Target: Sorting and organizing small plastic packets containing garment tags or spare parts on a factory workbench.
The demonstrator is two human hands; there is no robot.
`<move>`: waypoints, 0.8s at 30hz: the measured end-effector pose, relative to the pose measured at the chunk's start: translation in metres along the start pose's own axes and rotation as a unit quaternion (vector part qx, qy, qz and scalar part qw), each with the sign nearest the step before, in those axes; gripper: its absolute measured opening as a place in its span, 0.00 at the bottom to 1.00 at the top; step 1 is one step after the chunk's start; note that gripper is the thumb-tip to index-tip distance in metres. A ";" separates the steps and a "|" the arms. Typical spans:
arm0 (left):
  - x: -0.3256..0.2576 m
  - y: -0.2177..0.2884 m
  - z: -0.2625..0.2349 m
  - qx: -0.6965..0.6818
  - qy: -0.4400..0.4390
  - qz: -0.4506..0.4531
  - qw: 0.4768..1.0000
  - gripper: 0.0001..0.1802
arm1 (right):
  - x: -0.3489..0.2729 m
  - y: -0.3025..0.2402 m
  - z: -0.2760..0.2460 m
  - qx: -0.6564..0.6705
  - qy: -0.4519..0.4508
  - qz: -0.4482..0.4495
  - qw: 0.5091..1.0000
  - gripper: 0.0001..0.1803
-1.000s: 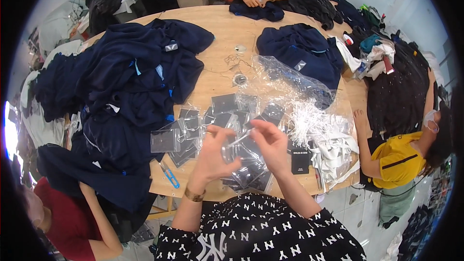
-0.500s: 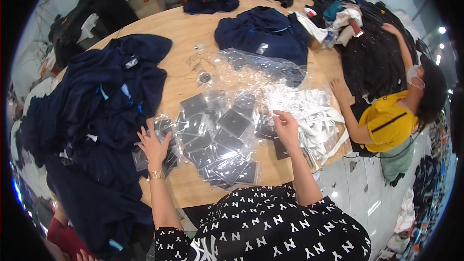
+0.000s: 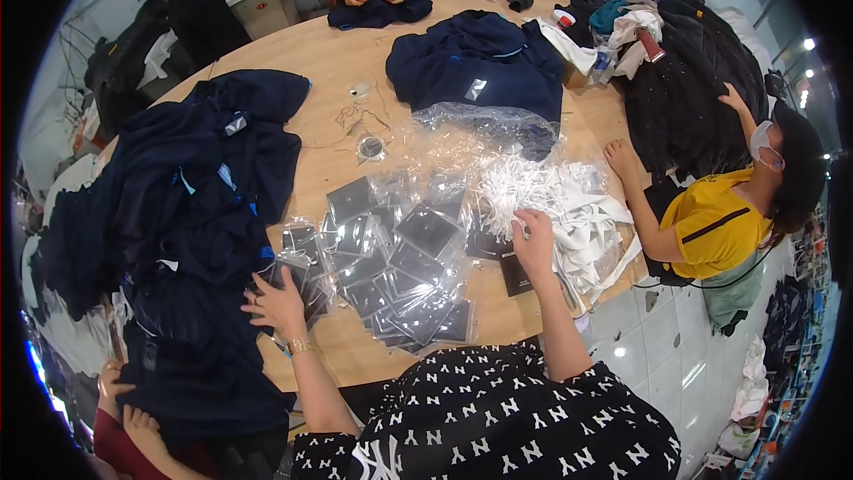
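Observation:
My left hand (image 3: 275, 306), fingers spread and holding nothing, is over the edge of a heap of navy garments (image 3: 191, 240), beside a few clear bags holding black cards. My right hand (image 3: 533, 244) is raised at the edge of a tangle of white strings (image 3: 506, 188). Its fingers are curled in toward the thumb; whatever may be between them cannot be made out. Between my hands lies a pile of black cards in clear plastic bags (image 3: 400, 258). Close to my right hand lies a black card (image 3: 513, 276) without a visible bag.
Crumpled clear plastic (image 3: 484, 124) lies against another navy garment (image 3: 475, 58). White straps (image 3: 591, 236) spread at the right edge of the wooden table (image 3: 324, 124). A co-worker in yellow (image 3: 720, 218) is beside black garments (image 3: 689, 80); other people's hands are at the far side and lower left.
My left hand has shifted down toward me, its fingers still spread. My right hand has dropped slightly. At the lower left, another person's hands have come onto the navy garments.

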State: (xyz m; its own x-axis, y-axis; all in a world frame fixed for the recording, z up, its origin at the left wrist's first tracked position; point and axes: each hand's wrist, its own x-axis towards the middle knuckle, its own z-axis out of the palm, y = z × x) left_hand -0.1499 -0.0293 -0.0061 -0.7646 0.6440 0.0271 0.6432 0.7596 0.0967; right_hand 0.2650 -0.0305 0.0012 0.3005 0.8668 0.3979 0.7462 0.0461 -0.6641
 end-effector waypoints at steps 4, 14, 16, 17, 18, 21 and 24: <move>-0.003 -0.014 0.033 -0.026 0.018 -0.018 0.999 0.40 | 0.002 -0.007 0.014 -0.051 0.024 -0.081 0.995 0.08; -0.002 0.031 0.041 -0.079 0.004 -0.029 0.996 0.40 | 0.008 -0.009 0.046 -0.190 0.043 -0.025 0.981 0.10; -0.002 0.039 0.035 -0.119 -0.011 -0.031 0.992 0.39 | 0.007 -0.003 0.043 -0.120 0.052 -0.012 0.991 0.08; -0.005 0.044 0.029 -0.121 -0.012 -0.027 0.992 0.39 | 0.008 0.001 0.039 -0.122 0.056 -0.010 0.991 0.08; -0.009 0.051 0.024 -0.133 -0.001 -0.011 0.991 0.38 | 0.009 0.005 0.034 -0.100 0.058 0.011 0.993 0.08; -0.015 0.060 0.021 -0.173 0.049 0.034 0.983 0.35 | 0.013 0.000 0.022 -0.077 0.081 0.002 0.994 0.07; -0.041 0.089 0.004 -0.212 -0.002 0.309 0.927 0.33 | 0.020 0.001 0.006 0.208 0.008 0.212 0.955 0.07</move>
State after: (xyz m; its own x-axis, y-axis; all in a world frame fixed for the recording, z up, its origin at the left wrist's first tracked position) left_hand -0.0612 0.0126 -0.0025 -0.2542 0.9452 0.2048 0.8840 0.1412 0.4456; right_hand 0.2680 -0.0100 0.0047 0.5346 0.8439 0.0450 0.2560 -0.1110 -0.9603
